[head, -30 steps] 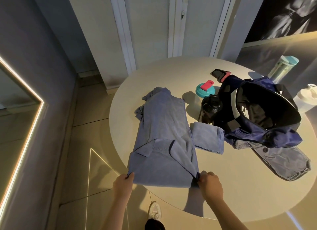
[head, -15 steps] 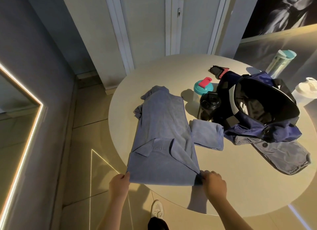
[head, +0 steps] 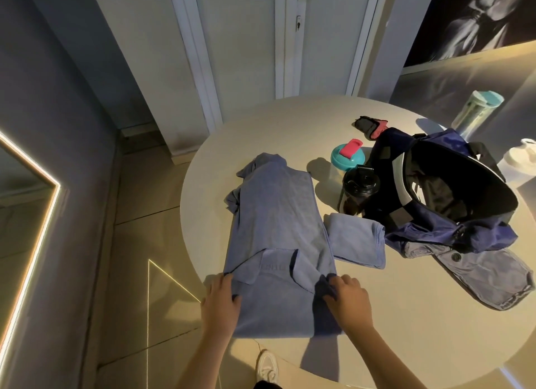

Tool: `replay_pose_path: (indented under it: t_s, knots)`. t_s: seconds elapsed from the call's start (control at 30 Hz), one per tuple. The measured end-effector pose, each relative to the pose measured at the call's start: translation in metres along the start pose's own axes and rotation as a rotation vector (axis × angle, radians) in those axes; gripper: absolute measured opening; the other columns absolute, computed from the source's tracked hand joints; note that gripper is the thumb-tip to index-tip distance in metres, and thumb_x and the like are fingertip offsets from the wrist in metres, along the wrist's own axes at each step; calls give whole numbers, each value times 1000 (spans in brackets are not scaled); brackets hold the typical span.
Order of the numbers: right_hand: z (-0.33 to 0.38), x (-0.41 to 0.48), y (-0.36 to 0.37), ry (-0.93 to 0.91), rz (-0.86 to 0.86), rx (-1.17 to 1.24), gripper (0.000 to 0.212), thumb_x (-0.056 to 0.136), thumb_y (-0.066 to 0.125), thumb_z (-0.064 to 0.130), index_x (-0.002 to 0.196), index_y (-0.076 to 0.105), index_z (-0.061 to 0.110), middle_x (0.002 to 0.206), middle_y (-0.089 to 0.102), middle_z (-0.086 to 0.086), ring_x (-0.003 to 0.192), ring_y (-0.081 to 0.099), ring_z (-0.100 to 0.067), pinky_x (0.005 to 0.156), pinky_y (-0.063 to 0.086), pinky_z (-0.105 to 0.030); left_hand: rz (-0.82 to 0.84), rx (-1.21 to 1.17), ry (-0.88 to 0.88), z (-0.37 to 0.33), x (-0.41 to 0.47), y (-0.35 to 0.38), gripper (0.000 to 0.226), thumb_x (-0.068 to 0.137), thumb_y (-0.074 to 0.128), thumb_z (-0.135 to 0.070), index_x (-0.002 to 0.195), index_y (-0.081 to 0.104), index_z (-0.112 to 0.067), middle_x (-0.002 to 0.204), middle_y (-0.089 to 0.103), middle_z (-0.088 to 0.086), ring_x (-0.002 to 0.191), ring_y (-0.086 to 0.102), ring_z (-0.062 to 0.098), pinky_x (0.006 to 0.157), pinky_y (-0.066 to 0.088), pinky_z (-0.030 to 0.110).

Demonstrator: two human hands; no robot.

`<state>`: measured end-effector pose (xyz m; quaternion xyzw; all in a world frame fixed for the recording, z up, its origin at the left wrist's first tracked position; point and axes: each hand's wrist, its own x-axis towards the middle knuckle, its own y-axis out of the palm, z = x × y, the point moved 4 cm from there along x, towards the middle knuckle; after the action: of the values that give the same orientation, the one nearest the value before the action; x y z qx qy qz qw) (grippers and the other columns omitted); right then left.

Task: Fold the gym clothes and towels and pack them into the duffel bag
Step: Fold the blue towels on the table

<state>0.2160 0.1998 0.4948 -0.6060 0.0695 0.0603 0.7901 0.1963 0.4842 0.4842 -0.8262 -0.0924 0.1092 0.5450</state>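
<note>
A long blue garment lies lengthwise on the round table, its near end hanging over the table's near edge. My left hand grips the garment's left side near that end. My right hand pinches a bunched fold on its right side. A small folded blue towel lies just right of the garment. The open navy duffel bag sits further right, its dark inside showing. A grey-blue garment lies partly under the bag's near edge.
A black bottle and a teal-lidded shaker stand between the garment and the bag. Dark gloves lie behind the bag. A clear tumbler and a white bottle stand at the far right. A white shoe shows on the floor below.
Both hands moved from the garment's near corners up along its sides and away from me. The camera came closer to the table.
</note>
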Motion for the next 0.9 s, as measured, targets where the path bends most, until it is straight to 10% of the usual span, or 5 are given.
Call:
replay_pose_path:
  t_s: [0.13, 0.3, 0.47, 0.6, 0.9]
  knots:
    - [19, 20, 14, -62, 59, -84, 55, 32, 91, 43, 78, 70, 22, 72, 65, 3, 60, 62, -21, 43, 45, -29, 29, 120, 124, -9, 29, 5, 36, 63, 86, -20, 94, 69, -16, 93, 62, 5, 83, 60, 25, 68, 55, 35]
    - [27, 27, 24, -19, 61, -76, 46, 27, 93, 23, 67, 70, 22, 71, 64, 2, 57, 62, -22, 41, 43, -28, -1, 142, 243, -4, 48, 11, 29, 52, 90, -16, 68, 66, -17, 73, 58, 3, 69, 56, 25, 55, 48, 34]
    - [24, 30, 9, 122, -90, 105, 15, 71, 63, -3, 80, 62, 8, 64, 60, -9, 56, 58, -34, 46, 35, -34, -53, -245, 79, -11, 61, -11, 35, 85, 70, -13, 56, 52, -21, 58, 50, -6, 55, 42, 6, 55, 27, 13]
    - [13, 43, 0, 390, -92, 438, 12, 98, 38, 17, 105, 45, 9, 87, 61, -16, 81, 59, -39, 62, 36, -35, -64, -333, -46, -14, 81, -25, 44, 95, 54, -20, 54, 41, -21, 54, 42, -8, 52, 38, 3, 48, 27, 16]
    - [5, 57, 2, 402, -55, 177, 21, 96, 42, 21, 109, 52, 7, 110, 59, -13, 99, 55, -34, 74, 46, -41, 80, -3, -33, -12, 99, -9, 27, 93, 54, -29, 113, 61, -11, 112, 59, 6, 108, 51, 22, 85, 41, 28]
